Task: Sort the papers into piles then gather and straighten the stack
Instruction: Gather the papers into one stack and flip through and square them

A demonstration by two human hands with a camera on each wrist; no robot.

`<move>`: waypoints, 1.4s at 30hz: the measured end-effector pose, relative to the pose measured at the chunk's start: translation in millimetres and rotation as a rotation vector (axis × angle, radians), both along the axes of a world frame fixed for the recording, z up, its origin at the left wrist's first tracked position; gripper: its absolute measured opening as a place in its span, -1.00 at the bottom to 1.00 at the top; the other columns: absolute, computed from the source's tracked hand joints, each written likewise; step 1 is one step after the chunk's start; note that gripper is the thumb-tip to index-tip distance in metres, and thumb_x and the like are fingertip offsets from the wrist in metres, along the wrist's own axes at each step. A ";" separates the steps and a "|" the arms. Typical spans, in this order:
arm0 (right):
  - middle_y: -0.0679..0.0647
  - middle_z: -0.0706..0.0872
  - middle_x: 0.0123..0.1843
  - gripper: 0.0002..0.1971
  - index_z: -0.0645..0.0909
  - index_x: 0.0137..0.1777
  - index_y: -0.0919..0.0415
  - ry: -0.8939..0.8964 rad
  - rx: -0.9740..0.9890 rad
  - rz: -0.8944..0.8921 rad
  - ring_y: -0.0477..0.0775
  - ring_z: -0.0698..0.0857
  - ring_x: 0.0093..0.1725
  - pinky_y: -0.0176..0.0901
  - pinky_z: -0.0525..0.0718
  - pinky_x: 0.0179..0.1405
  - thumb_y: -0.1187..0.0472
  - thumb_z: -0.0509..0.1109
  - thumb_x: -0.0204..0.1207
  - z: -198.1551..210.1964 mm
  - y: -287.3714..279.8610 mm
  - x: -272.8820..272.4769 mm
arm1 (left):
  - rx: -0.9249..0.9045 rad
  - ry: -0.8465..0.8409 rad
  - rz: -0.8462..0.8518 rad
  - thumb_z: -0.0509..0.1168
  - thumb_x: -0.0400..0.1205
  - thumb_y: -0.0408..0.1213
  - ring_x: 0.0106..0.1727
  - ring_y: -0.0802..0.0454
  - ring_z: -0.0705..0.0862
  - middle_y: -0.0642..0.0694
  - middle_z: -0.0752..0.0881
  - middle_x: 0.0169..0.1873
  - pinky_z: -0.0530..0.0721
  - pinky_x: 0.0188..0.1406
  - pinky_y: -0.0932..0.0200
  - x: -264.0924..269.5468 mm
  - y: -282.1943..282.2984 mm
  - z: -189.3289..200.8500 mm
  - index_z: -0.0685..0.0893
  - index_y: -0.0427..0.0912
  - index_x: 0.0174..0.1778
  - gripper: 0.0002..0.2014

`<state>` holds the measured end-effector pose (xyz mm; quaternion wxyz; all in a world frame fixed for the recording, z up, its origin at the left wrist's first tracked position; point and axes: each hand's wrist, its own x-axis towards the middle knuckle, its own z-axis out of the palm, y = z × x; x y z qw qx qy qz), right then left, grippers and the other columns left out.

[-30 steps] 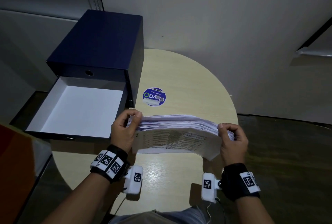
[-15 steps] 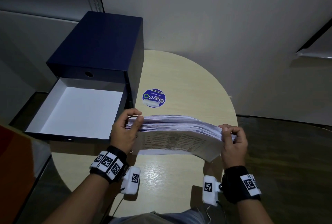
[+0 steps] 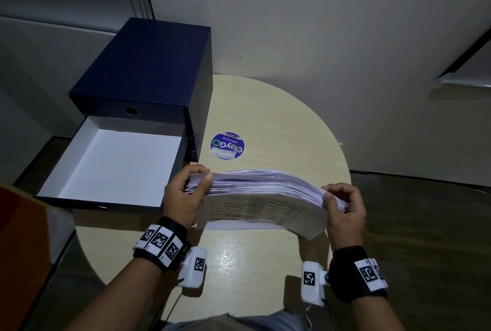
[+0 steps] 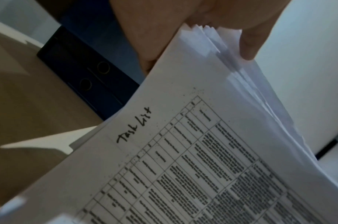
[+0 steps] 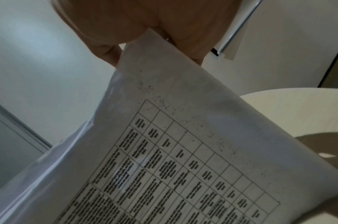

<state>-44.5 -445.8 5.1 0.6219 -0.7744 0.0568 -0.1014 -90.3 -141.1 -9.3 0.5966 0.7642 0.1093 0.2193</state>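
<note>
A thick stack of white papers [image 3: 265,198] stands on its long edge on the round table [image 3: 265,107], its top edges uneven. The sheet facing me is a printed table headed "Task List" [image 4: 183,151], also filling the right wrist view [image 5: 183,151]. My left hand [image 3: 186,195] grips the stack's left end, thumb on top. My right hand [image 3: 342,206] grips the right end, fingers curled over the top edge. In the left wrist view my fingers [image 4: 248,45] wrap the fanned corner.
A dark blue drawer box [image 3: 148,73] sits at the table's back left, its white-lined drawer [image 3: 111,166] pulled open toward me. A round blue sticker [image 3: 227,145] lies on the table behind the papers. Walls close in behind; dark floor lies right.
The stack has stayed between both hands, sinking slightly toward the table, with both hands keeping their grip on its ends.
</note>
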 end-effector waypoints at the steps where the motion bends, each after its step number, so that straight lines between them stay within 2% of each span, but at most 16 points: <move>1: -0.04 0.74 0.00 -0.79 0.61 -0.01 0.01 0.007 -0.013 0.020 -0.26 0.68 -0.07 -0.20 0.65 -0.14 0.37 0.43 0.57 0.4 -0.4 -0.6 | -0.005 -0.002 0.012 0.39 0.62 -0.25 0.01 0.29 0.69 0.31 0.74 -0.11 0.57 -0.11 0.56 0.5 -0.7 -0.4 0.69 -0.03 -0.03 -0.95; 6: -0.08 0.79 0.00 -0.84 0.66 -0.09 0.06 0.042 -0.037 -0.015 -0.21 0.71 -0.01 -0.18 0.64 -0.09 0.37 0.43 0.57 -1.6 -2.8 2.0 | -0.043 0.003 0.017 0.26 0.62 -0.20 0.03 0.26 0.71 0.17 0.76 -0.04 0.62 -0.16 0.49 1.5 0.6 -3.8 0.67 -0.11 0.02 -0.86; 8: -0.09 0.80 0.00 -0.84 0.63 -0.12 0.07 0.044 -0.052 -0.027 -0.21 0.71 0.01 -0.14 0.64 -0.08 0.37 0.42 0.57 -2.4 -2.4 3.1 | -0.105 0.022 0.016 0.24 0.61 -0.24 0.04 0.14 0.73 0.07 0.77 0.00 0.72 -0.12 0.24 1.7 2.6 -5.5 0.65 0.01 -0.08 -0.90; 11: -0.06 0.80 0.02 -0.85 0.58 -0.14 0.11 0.039 -0.087 -0.037 -0.01 0.70 0.12 -0.10 0.66 -0.08 0.39 0.39 0.56 -1.5 -1.3 3.2 | -0.118 0.049 0.034 0.23 0.58 -0.26 0.10 -0.01 0.72 0.03 0.78 0.01 0.74 -0.05 -0.04 3.4 4.8 -8.2 0.60 0.02 -0.20 -0.90; 14: -0.08 0.76 0.06 -0.81 0.57 -0.04 0.06 0.052 -0.056 0.040 -0.11 0.70 0.09 -0.09 0.72 -0.11 0.38 0.44 0.56 3.5 -0.5 1.8 | -0.060 0.050 0.031 0.22 0.59 -0.16 0.00 0.16 0.71 -0.01 0.75 -0.08 0.68 -0.06 0.21 3.0 1.4 -5.6 0.57 0.02 -0.12 -0.95; 17: -0.23 0.66 0.13 -0.53 0.53 0.23 0.02 0.030 -0.204 0.228 -0.31 0.67 0.11 -0.32 0.72 0.00 0.36 0.60 0.41 7.2 -3.3 1.0 | 0.092 0.059 0.057 0.16 0.65 -0.17 -0.12 0.40 0.64 0.09 0.66 -0.13 0.54 -0.23 0.53 5.1 -3.9 -3.4 0.51 -0.13 0.03 -0.86; 18: -0.27 0.65 0.15 -0.48 0.52 0.27 0.03 0.018 -0.282 0.265 -0.34 0.65 0.13 -0.33 0.71 0.06 0.38 0.61 0.39 7.3 -4.3 1.6 | 0.121 0.060 0.064 0.15 0.67 -0.16 -0.10 0.37 0.63 0.08 0.63 -0.11 0.53 -0.21 0.49 6.7 -4.8 -3.3 0.49 -0.16 0.08 -0.83; 20: -0.28 0.67 0.12 -0.54 0.56 0.23 0.03 -0.010 -0.392 0.257 -0.36 0.65 0.12 -0.10 0.75 0.13 0.45 0.53 0.42 8.0 -5.4 4.0 | 0.152 0.089 0.069 0.17 0.73 -0.17 -0.02 0.15 0.62 0.01 0.60 -0.01 0.53 -0.16 0.36 11.1 -3.8 -3.5 0.47 -0.22 0.17 -0.79; 23: -0.16 0.70 0.06 -0.62 0.60 0.18 0.03 0.017 -0.499 0.214 -0.20 0.68 0.07 0.15 0.76 0.16 0.43 0.49 0.47 14.9 -6.7 9.3 | 0.150 0.139 0.114 0.23 0.73 -0.27 0.08 0.01 0.59 -0.03 0.59 0.07 0.44 -0.15 0.58 17.2 -3.9 3.0 0.48 -0.27 0.27 -0.76; 27: -0.03 0.57 0.40 -0.38 0.44 0.47 -0.01 -0.128 -0.919 0.272 0.01 0.52 0.40 0.19 0.46 0.53 0.15 0.55 0.41 42.6 15.7 16.6 | 0.210 0.058 0.106 0.29 0.69 -0.38 0.03 0.00 0.61 -0.04 0.62 0.04 0.41 -0.18 0.71 23.9 -13.6 25.7 0.54 -0.29 0.25 -0.77; 30: -0.04 0.45 0.58 -0.21 0.27 0.60 -0.05 -0.235 -0.993 0.492 0.04 0.38 0.60 0.25 0.25 0.65 -0.03 0.51 0.38 71.6 64.6 20.0 | 0.289 -0.056 0.001 0.34 0.66 -0.39 -0.02 0.11 0.62 0.01 0.65 -0.01 0.44 -0.14 0.60 32.0 -28.1 52.6 0.57 -0.25 0.25 -0.75; 32: -0.03 0.62 0.46 -0.28 0.35 0.56 -0.04 -0.204 -0.979 0.597 0.07 0.56 0.46 0.20 0.39 0.56 -0.04 0.48 0.39 79.5 89.2 27.4 | 0.356 -0.138 -0.092 0.35 0.63 -0.39 -0.07 0.21 0.58 0.04 0.66 -0.02 0.45 -0.11 0.56 35.9 -38.6 75.0 0.53 -0.11 0.25 -0.71; 35: 0.08 0.84 0.03 -0.60 0.65 0.23 0.01 -0.148 -0.888 0.611 0.27 0.75 0.06 0.11 0.69 0.02 0.03 0.40 0.37 87.5 92.1 38.1 | 0.412 -0.218 -0.178 0.34 0.64 -0.21 -0.05 0.09 0.66 -0.06 0.75 0.01 0.56 -0.08 0.30 39.6 -45.0 104.0 0.43 0.08 0.26 -0.68; 38: -0.03 0.84 -0.25 -0.91 0.75 -0.13 0.08 -0.164 -0.673 0.550 0.08 0.78 -0.17 -0.03 0.69 -0.16 0.18 0.53 0.36 92.6 77.3 42.6 | 0.413 -0.236 -0.229 0.35 0.57 0.04 0.05 0.14 0.71 -0.01 0.75 0.05 0.67 0.06 0.15 38.0 -29.3 119.6 0.43 0.05 0.41 -0.50; 40: -0.16 0.77 -0.41 -0.77 0.68 -0.38 0.03 -0.124 -0.495 0.491 -0.20 0.69 -0.37 -0.21 0.63 -0.30 0.31 0.64 0.36 95.0 63.2 45.6 | 0.369 -0.242 -0.198 0.30 0.54 0.24 0.25 0.12 0.66 0.01 0.70 0.22 0.61 0.25 0.10 31.7 -7.5 114.9 0.47 -0.04 0.45 -0.37; 42: -0.16 0.78 -0.43 -0.73 0.68 -0.43 0.07 -0.054 -0.340 0.455 -0.22 0.68 -0.41 -0.20 0.65 -0.35 0.36 0.66 0.35 95.2 48.3 49.2 | 0.302 -0.176 -0.135 0.24 0.50 0.39 0.37 0.23 0.56 0.05 0.62 0.33 0.49 0.32 0.33 17.4 13.3 98.9 0.48 -0.04 0.46 -0.27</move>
